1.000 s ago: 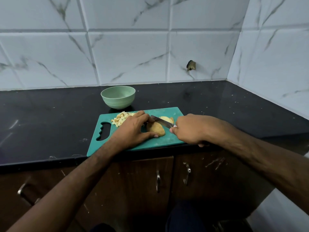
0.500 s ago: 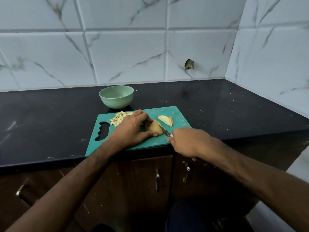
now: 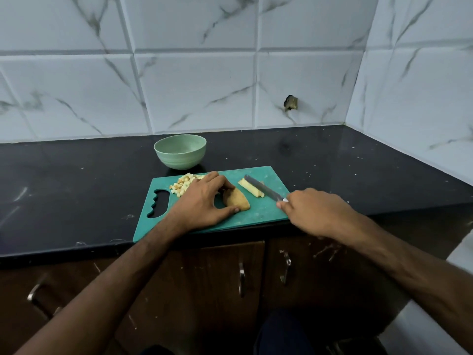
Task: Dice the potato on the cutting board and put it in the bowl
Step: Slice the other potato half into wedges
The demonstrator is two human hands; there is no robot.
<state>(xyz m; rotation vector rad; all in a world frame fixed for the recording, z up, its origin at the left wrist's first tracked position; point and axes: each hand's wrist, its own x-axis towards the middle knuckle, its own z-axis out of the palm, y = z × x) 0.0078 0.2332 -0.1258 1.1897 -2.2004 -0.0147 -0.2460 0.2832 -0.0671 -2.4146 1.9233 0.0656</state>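
A: On the board [image 3: 258,213] we see the left hand [image 3: 202,201] reaching in from the lower left, arched over the potato [image 3: 236,199].

B: We agree; thumb and fingers curl round it, gripping its left side.

A: At the right, the right hand [image 3: 312,212] clasps the knife [image 3: 263,188], blade laid along a slice [image 3: 249,188] just behind the potato.

B: We note dice [image 3: 183,185] piled behind the left fingers, and the bowl [image 3: 180,151] beyond the board.
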